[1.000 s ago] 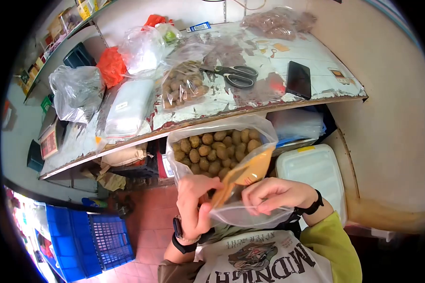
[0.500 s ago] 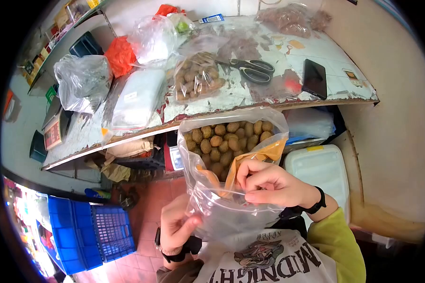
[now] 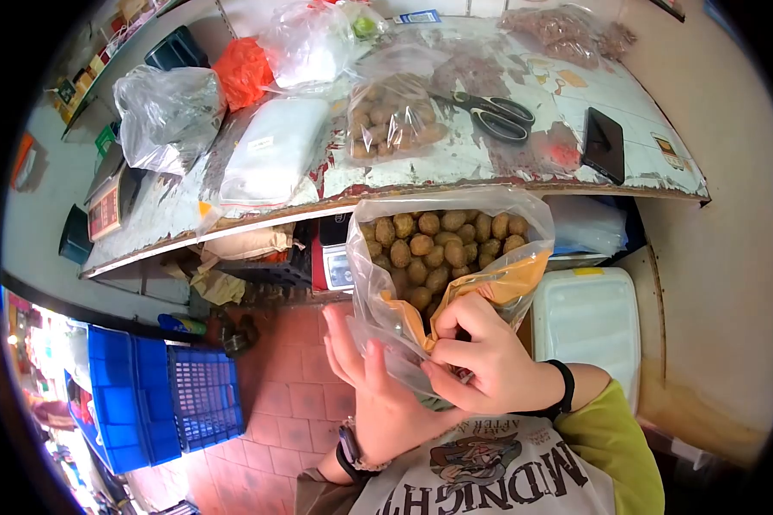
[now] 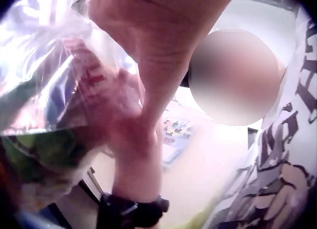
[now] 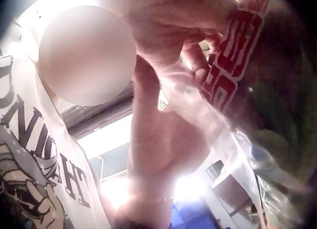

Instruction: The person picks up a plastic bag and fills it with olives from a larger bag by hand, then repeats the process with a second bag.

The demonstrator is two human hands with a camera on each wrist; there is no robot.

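Brown fruit [image 3: 435, 256] in a bag [image 3: 371, 285], mid-frame.
Its edge is pinched by the right hand [image 3: 492, 365]; the left hand [image 3: 385, 402] is held straight-fingered.

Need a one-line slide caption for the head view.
Right hand gripping the near side of an open clear bag of brown nut-like pieces, left hand open alongside, before a worn table.
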